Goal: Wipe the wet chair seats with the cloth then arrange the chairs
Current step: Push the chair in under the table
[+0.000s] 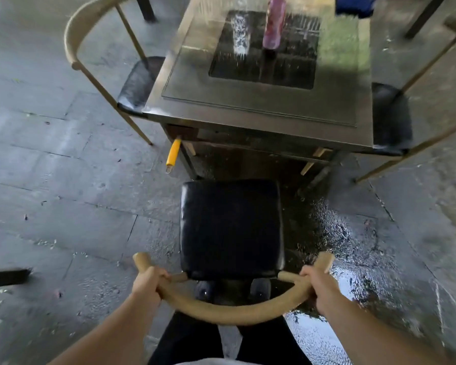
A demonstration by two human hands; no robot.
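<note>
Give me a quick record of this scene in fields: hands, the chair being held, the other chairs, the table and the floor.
left hand: grips the curved backrest
right hand: grips the same backrest
held chair: black seat faces the table, not yet pushed under
other chairs: left chair and right chair, seats partly under the table
table: metal top, pink bottle standing on it
floor: puddle to the right of the held chair

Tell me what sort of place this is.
Probably an outdoor eating area at a barbecue restaurant: a metal table with a sunken grill, chairs round it, and wet paving.
</note>
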